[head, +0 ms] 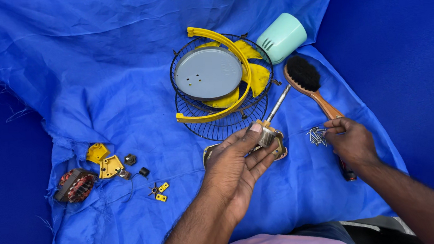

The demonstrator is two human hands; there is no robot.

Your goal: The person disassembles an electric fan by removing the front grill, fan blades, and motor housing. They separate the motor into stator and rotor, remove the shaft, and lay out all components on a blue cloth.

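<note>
Left hand (236, 159) grip closed around the motor rotor (269, 133), just below the wire fan guard (219, 93). Right hand (352, 141) fingertips pinched at the screws (316, 135); best lifted singly.

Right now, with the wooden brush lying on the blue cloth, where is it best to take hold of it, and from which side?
Grip the brush by its bare wooden handle, between the black bristle head and the right hand. Come from above, fingers across the handle. It lies flat and slants toward the person. The bristles give no firm hold, and the pile of screws lies just left of the handle's lower end.
</note>
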